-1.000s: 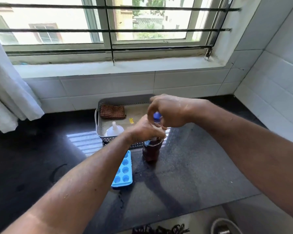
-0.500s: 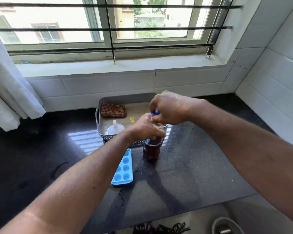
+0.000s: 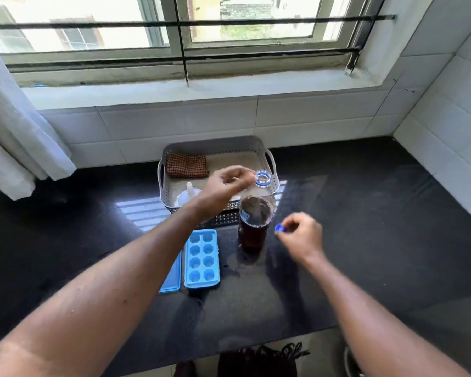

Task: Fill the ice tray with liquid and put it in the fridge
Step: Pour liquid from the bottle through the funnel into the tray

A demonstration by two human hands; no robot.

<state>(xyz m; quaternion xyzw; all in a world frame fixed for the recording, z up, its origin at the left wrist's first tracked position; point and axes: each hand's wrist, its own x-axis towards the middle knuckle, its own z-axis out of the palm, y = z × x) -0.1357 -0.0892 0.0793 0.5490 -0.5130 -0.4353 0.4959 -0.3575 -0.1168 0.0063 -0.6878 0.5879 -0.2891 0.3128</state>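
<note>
A clear bottle of dark liquid (image 3: pixel 254 221) stands uncapped on the black counter (image 3: pixel 365 240), its blue-ringed mouth open. My right hand (image 3: pixel 302 236) is to the right of it and pinches the blue cap (image 3: pixel 279 228). My left hand (image 3: pixel 225 186) hovers blurred just left of the bottle's neck, fingers loosely curled and holding nothing. The blue ice tray (image 3: pixel 201 258) lies empty left of the bottle, with its flat blue lid (image 3: pixel 172 273) beside it, partly hidden by my left forearm.
Behind the bottle a grey perforated basket (image 3: pixel 272 164) holds a checked brown cloth (image 3: pixel 186 165) and a white funnel (image 3: pixel 188 194). A white curtain (image 3: pixel 17 131) hangs at the left. Tiled walls close the back and right. The counter's front edge runs near the bottom.
The cap has come off the bottle. My right hand moved down and to the right with it, and my left hand let go of the bottle's neck.
</note>
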